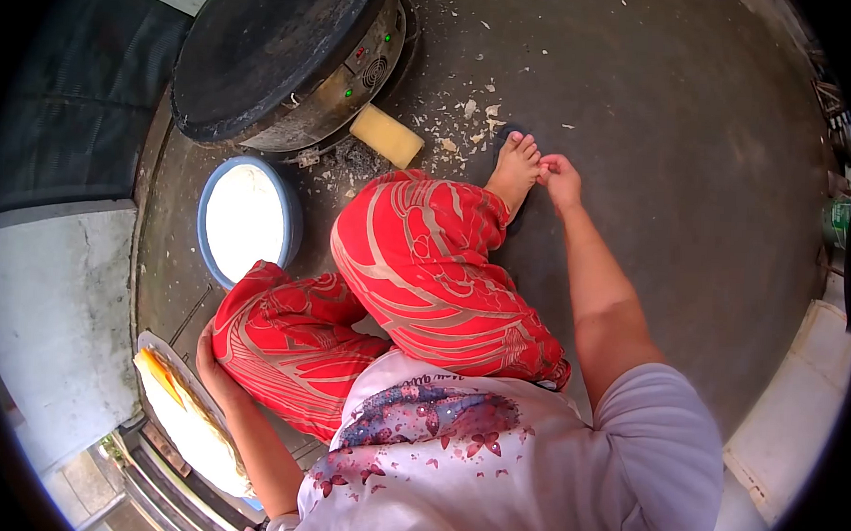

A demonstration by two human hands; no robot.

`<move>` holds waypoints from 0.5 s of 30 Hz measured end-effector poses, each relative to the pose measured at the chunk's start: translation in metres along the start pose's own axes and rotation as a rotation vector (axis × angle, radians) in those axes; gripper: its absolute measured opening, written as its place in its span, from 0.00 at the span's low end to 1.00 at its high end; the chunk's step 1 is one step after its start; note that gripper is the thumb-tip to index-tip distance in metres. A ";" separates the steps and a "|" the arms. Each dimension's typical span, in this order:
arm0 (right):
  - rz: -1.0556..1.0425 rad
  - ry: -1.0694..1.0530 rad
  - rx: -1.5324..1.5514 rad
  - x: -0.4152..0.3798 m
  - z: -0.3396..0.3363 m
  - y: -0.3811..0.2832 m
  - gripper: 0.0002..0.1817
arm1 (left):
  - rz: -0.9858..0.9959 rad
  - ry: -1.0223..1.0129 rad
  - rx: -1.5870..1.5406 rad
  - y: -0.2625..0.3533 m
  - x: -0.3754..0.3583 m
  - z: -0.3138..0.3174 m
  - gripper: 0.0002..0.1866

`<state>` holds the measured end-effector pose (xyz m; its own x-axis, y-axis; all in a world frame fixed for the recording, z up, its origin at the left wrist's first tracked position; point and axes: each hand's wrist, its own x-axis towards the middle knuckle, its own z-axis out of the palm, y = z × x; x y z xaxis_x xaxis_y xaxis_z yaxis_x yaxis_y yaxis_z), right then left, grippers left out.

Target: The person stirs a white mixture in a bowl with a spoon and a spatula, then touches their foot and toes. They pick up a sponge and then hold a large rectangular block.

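Observation:
My right hand (560, 180) is closed with its fingertips at the outer toes of my bare foot (515, 170), seemingly pinching the little toe. Beside the outer side of my left knee, in red patterned trousers (294, 350), lies my left hand (215, 368). Its fingers look stretched out along the leg, partly hidden. Close to that hand, at the lower left, is a pale stack of thin flat sheets (191, 426) with a yellow-orange edge on a round tray. A blue basin (294, 222) holding a white substance stands in front of my left knee.
A large round black griddle (274, 45) with small lit lights stands at the upper left. Against its base lies a yellow block (386, 137). Pale flakes (470, 108) are scattered over the dark floor (676, 172). A whitish wall (58, 316) borders the left side.

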<state>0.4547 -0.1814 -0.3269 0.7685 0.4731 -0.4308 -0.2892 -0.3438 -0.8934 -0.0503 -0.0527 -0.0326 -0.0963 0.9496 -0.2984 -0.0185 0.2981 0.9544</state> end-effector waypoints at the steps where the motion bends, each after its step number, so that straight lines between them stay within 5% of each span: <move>1: 0.001 -0.001 0.000 0.004 0.000 0.003 0.07 | -0.001 0.007 -0.002 0.000 0.000 -0.001 0.20; 4: -0.058 -0.013 -0.237 0.011 0.001 0.007 0.07 | 0.002 0.012 0.003 0.000 0.000 0.000 0.20; 6: -0.485 0.128 -0.791 0.006 0.003 0.006 0.08 | 0.004 0.009 0.010 0.001 0.000 0.000 0.20; 10: -0.316 0.069 -0.978 -0.024 0.001 -0.031 0.09 | -0.008 0.030 0.001 0.001 -0.001 0.002 0.20; 15: -0.556 0.063 -1.026 -0.027 -0.010 -0.029 0.08 | -0.003 0.039 0.014 0.002 -0.002 0.005 0.20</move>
<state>0.4481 -0.1923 -0.2884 0.6794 0.7335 0.0198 0.6705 -0.6097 -0.4227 -0.0448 -0.0534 -0.0297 -0.1353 0.9443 -0.3000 -0.0047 0.3022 0.9532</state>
